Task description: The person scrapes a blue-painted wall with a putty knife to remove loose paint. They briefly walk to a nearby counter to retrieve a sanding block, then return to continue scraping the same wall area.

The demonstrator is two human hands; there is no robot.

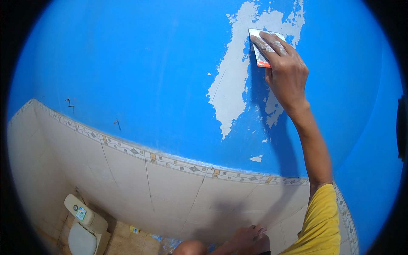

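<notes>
My right hand [284, 68] is raised against a blue painted wall [140, 72] and grips a flat scraper blade [260, 47] with an orange edge, pressing it on the wall beside a large patch of bare grey plaster [231, 89] where the paint has come off. The fingers lie spread along the blade's back. My left hand [248, 239] hangs low near the bottom edge in front of the tiled lower wall, fingers curled; whether it holds anything is hidden.
Beige wall tiles [170, 191] with a patterned border strip [191, 168] cover the lower wall. A white toilet [83, 229] stands at the lower left on a brown tiled floor [131, 242]. Small flakes of missing paint dot the wall below the patch.
</notes>
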